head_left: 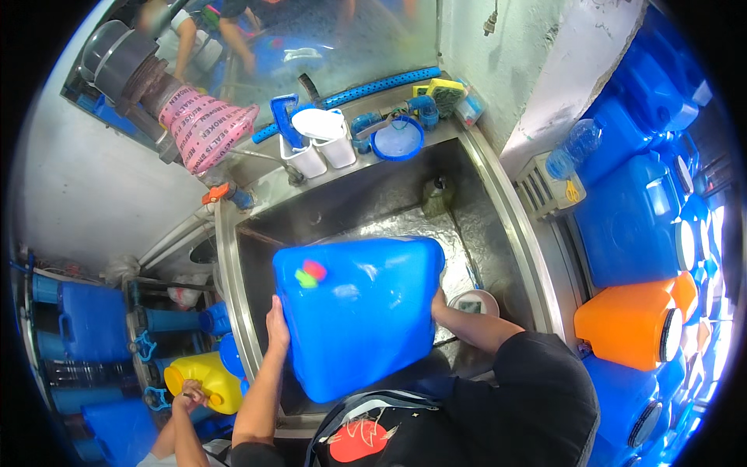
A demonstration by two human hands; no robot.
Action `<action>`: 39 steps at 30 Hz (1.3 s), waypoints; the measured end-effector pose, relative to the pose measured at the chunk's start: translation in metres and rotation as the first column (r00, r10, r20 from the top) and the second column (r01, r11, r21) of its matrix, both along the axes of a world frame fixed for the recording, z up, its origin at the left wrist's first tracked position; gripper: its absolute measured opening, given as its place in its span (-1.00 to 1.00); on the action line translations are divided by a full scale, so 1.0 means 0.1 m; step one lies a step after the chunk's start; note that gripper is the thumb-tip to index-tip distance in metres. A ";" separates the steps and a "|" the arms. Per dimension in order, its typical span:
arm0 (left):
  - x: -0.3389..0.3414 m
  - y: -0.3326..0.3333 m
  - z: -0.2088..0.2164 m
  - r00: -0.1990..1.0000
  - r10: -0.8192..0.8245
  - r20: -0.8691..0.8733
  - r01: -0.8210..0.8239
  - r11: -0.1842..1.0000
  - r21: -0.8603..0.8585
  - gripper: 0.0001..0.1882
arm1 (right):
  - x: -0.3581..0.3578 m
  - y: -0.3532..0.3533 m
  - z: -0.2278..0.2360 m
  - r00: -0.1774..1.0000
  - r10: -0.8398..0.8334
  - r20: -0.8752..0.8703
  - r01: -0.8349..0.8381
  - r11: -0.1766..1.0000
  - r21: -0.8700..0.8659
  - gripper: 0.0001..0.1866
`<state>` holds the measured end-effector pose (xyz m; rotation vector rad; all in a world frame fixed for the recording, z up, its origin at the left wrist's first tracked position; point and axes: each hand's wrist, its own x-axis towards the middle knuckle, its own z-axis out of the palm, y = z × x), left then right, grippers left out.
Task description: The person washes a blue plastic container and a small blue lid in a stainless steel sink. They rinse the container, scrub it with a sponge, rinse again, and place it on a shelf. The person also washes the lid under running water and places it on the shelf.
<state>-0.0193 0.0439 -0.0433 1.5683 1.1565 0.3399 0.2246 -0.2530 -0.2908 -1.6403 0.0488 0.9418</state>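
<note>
A large blue plastic water jug (362,311) is held tilted over a stainless steel sink (506,202). My left hand (278,323) presses against its left side, and my right hand (440,305) grips the right side, fingers partly hidden behind it. Small red and green patches (313,272) show on the jug near its far left corner. Beside my right wrist, a white round tub (484,299) stands in the sink.
Along the sink's back ledge are white holders (336,144), a blue tub (398,140) and yellow sponges (446,95). Blue jugs and an orange jug (626,323) line the right. A co-worker's hand (188,397) touches a yellow jug (210,377) at lower left.
</note>
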 end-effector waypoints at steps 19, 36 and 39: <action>1.62 -0.63 2.24 0.575 -0.474 -0.667 0.791 0.531 0.304 -0.11 | -0.48 0.83 0.28 0.944 -0.037 -0.327 0.108 0.973 0.202 -0.55; 0.58 0.70 0.03 0.984 -0.177 0.018 0.164 0.863 -0.479 -0.22 | 0.11 -0.28 0.66 0.942 0.077 -0.328 0.001 0.973 0.232 -0.51; 1.01 0.73 0.56 0.954 -0.300 0.004 0.259 0.817 -0.515 -0.21 | -0.21 -0.15 0.67 0.919 0.115 -0.378 -0.031 0.975 0.219 -0.50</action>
